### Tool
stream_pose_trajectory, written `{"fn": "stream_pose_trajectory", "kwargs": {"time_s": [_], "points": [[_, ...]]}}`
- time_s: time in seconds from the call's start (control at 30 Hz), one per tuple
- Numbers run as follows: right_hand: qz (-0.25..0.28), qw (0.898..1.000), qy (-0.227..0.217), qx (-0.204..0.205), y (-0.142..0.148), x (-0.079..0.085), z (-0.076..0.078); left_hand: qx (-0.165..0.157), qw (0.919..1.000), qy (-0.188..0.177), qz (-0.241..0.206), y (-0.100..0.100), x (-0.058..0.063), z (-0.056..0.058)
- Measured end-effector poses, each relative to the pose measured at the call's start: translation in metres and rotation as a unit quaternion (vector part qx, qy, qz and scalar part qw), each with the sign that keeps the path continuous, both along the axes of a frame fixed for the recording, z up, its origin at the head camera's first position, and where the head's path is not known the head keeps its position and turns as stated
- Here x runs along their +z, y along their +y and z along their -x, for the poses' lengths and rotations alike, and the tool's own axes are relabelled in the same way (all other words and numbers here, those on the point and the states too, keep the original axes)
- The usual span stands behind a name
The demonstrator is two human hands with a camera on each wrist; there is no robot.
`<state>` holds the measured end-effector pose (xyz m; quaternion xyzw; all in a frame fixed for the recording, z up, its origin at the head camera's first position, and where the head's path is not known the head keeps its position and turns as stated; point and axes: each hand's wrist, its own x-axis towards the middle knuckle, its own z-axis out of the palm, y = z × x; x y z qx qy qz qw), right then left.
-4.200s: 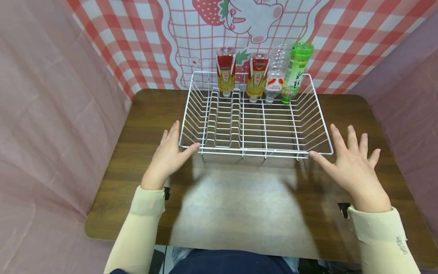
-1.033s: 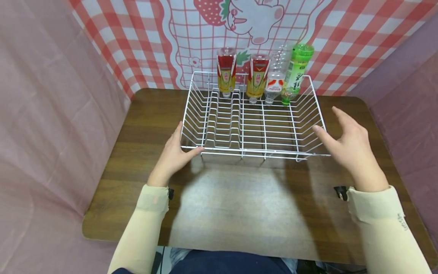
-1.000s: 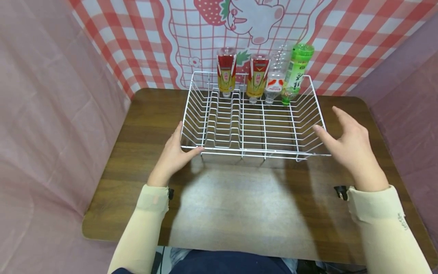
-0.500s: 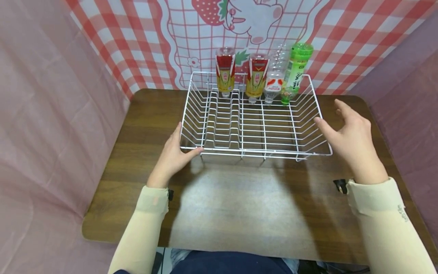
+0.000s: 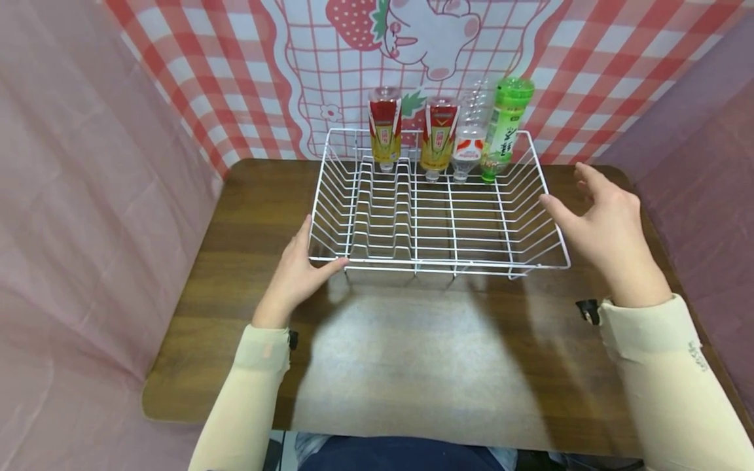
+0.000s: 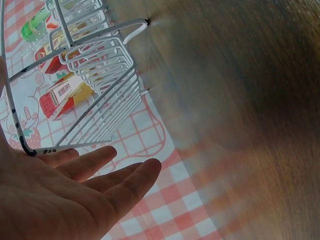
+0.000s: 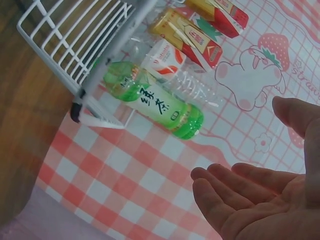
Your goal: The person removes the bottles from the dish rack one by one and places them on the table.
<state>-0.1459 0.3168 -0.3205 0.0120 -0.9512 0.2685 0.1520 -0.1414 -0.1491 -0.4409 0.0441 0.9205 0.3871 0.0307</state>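
Observation:
A white wire dish rack (image 5: 436, 263) stands on the table. Along its back, bottles lean neck-down: a red-and-yellow bottle (image 5: 385, 131), a second red-and-yellow bottle (image 5: 438, 136), a clear plastic bottle (image 5: 468, 144) and a green tea bottle (image 5: 508, 127). My left hand (image 5: 294, 273) is at the rack's front left corner, thumb along the front rim, fingers extended along the outer side. In the left wrist view, the rack's corner overlaps my palm (image 6: 65, 195). My right hand (image 5: 607, 226) is raised beside the rack's right side, thumb near the rim. The right wrist view shows nothing between its thumb and fingers (image 7: 240, 190).
The brown wooden table (image 5: 235, 366) extends in front of the rack and to both sides. A red-checked cloth (image 5: 206, 72) with a strawberry pattern hangs behind it. Pink curtains (image 5: 71, 229) hang at left and right.
My right hand has moved forward along the rack's right side, and its spread fingers have come together. My left hand has shifted slightly right onto the front left corner. Rack and bottles stay put.

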Motion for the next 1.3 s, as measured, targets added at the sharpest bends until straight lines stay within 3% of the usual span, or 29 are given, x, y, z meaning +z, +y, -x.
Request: {"fn": "stream_pose_trajectory", "kwargs": {"time_s": [0.57, 0.93, 1.3], "points": [[0.004, 1.000, -0.009, 0.010, -0.002, 0.012, 0.012, 0.002, 1.0000, -0.001, 0.003, -0.004, 0.005, 0.001], [-0.001, 0.999, -0.040, 0.011, -0.009, 0.014, 0.017, 0.007, 0.9999, -0.002, 0.008, -0.009, 0.001, -0.008], [-0.008, 0.998, -0.054, 0.008, -0.002, 0.015, 0.024, -0.004, 0.9998, 0.019, 0.005, 0.001, 0.003, -0.002]]}}
